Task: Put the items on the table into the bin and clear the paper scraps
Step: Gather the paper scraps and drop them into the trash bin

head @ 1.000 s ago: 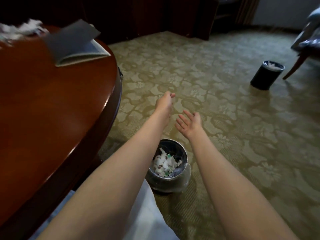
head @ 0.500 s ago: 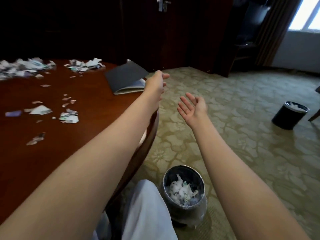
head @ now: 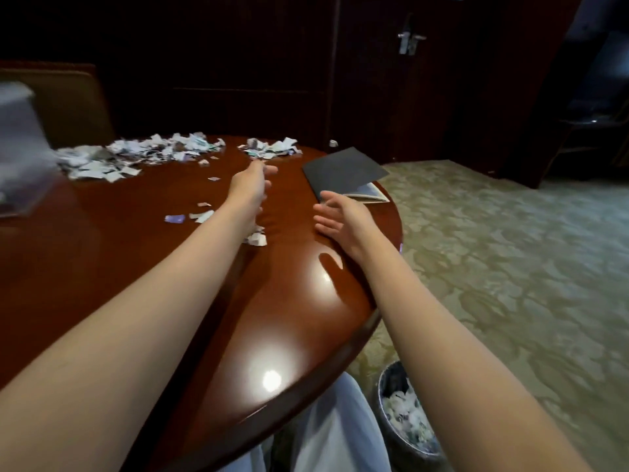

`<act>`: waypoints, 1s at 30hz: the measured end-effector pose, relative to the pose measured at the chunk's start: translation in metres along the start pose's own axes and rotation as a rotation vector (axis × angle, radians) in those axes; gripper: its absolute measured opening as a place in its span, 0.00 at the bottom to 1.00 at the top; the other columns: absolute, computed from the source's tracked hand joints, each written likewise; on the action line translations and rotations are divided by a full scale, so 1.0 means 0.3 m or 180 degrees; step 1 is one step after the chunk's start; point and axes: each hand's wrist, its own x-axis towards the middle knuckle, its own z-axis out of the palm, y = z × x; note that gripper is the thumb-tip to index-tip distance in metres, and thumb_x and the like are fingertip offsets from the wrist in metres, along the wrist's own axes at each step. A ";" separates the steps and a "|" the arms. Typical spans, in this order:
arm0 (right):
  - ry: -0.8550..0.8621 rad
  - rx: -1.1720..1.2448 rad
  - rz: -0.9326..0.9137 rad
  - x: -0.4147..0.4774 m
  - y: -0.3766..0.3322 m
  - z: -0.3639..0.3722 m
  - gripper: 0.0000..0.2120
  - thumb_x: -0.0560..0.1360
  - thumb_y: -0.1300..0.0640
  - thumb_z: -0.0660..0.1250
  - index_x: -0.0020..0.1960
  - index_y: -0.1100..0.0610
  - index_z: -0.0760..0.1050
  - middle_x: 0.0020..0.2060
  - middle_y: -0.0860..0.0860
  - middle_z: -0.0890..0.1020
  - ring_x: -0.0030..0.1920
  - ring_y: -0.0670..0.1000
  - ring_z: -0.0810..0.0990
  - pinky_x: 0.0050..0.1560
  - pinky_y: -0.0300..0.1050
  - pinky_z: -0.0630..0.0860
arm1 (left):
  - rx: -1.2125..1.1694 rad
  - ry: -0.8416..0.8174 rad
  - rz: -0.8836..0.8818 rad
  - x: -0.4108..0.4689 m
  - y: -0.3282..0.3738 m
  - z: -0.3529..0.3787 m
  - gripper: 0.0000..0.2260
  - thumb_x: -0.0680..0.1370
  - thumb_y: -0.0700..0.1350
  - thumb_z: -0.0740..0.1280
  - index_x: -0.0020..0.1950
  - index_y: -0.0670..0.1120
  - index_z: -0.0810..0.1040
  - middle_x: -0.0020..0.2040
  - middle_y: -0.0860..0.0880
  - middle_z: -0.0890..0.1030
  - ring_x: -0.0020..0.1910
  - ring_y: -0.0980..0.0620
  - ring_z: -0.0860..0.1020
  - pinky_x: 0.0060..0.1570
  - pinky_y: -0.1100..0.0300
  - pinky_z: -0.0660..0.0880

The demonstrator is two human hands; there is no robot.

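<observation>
Torn paper scraps lie on the round wooden table: a big pile at the far left, a smaller pile at the far middle, and loose bits nearer me. My left hand reaches out over the table toward the smaller pile, fingers relaxed and holding nothing. My right hand hovers palm up above the table near a dark booklet, fingers spread and empty. The bin, part full of scraps, stands on the floor at the lower right by my knee.
A blurred grey box sits at the table's left edge. A chair back stands behind the table. Dark wooden doors fill the background. Patterned carpet spreads to the right.
My view has swung from the floor and bin up to the table. Both hands have moved from above the bin to above the tabletop, still empty.
</observation>
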 end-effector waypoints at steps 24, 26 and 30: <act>-0.0767 -0.4609 -0.0851 0.083 0.145 0.342 0.48 0.70 0.28 0.55 0.77 0.51 0.37 0.77 0.56 0.42 0.76 0.55 0.40 0.74 0.57 0.40 | 0.1905 0.0401 -0.0008 0.065 -0.147 -0.312 0.21 0.82 0.48 0.45 0.75 0.49 0.60 0.75 0.48 0.63 0.73 0.47 0.61 0.70 0.53 0.58; -0.0719 -0.4619 -0.0817 0.109 0.142 0.348 0.46 0.72 0.29 0.54 0.77 0.52 0.37 0.77 0.56 0.43 0.77 0.54 0.40 0.74 0.56 0.40 | 0.1964 0.0326 0.0010 0.074 -0.152 -0.308 0.21 0.82 0.49 0.45 0.75 0.50 0.60 0.75 0.48 0.63 0.73 0.47 0.61 0.70 0.52 0.58; -0.0632 -0.4634 -0.0798 0.163 0.136 0.356 0.44 0.74 0.31 0.52 0.77 0.55 0.38 0.77 0.55 0.44 0.77 0.54 0.42 0.75 0.55 0.41 | 0.2014 0.0138 0.0085 0.095 -0.162 -0.302 0.21 0.82 0.49 0.45 0.75 0.52 0.59 0.75 0.49 0.62 0.74 0.48 0.61 0.71 0.51 0.57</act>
